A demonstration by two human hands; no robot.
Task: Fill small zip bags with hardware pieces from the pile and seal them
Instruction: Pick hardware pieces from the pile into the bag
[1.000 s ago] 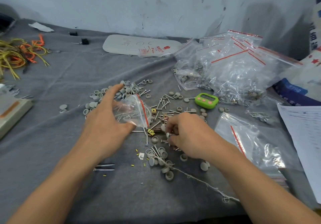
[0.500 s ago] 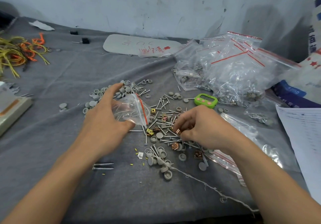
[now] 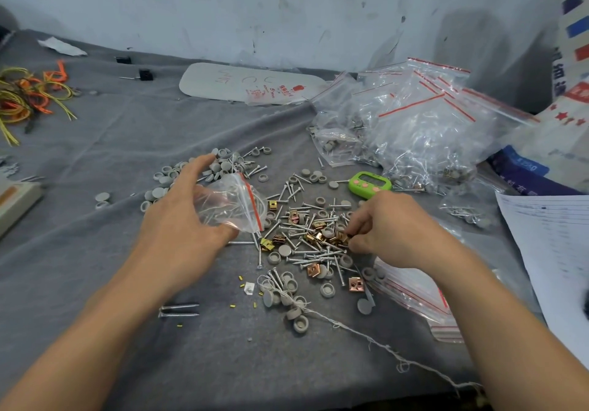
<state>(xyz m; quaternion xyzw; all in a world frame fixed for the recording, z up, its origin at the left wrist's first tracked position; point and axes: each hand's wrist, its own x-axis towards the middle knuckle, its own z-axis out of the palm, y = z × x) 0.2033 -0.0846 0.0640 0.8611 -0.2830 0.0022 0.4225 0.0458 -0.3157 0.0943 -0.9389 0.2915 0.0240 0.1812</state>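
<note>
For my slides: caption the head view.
Left hand holds a zip bag; right hand pinches brass clips in the hardware pile.

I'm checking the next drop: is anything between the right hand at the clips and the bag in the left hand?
Nothing visible blocks it. Only loose screws and clips lie flat on the cloth between the right hand and the zip bag the left hand holds.

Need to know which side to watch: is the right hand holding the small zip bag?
No, the left hand holds the small zip bag, while the right hand pinches brass clips in the pile.
</note>
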